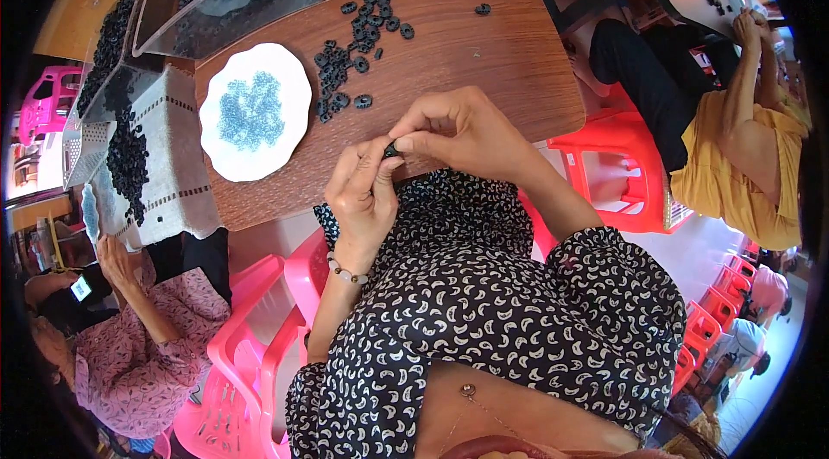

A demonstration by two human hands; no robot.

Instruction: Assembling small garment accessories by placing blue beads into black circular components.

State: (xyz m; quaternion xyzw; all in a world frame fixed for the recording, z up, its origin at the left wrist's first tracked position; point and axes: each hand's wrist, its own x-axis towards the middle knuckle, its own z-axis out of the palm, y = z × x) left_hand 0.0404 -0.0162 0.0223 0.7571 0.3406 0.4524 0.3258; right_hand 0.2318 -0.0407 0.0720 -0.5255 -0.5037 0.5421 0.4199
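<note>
My left hand (361, 193) and my right hand (465, 132) meet at the near edge of the brown wooden table (484, 53). Between their pinched fingertips is a small black oval part (391, 150), mostly covered by the fingers. Just beyond my hands, a loose cluster of similar black oval parts (361, 64) with holes lies on the tabletop. A single black part (482, 8) sits apart at the far right. Left of the cluster stands a white scalloped plate (221, 164) holding many tiny bluish, clear-looking pieces (252, 112).
Clear bins (233, 18) heaped with black parts stand along the far side. On the left, more black parts (128, 161) lie on a light cloth (177, 152) beside a person in pink (147, 334). Another person in yellow (734, 165) works at the right. Pink (259, 355) and red stools (613, 161) flank me.
</note>
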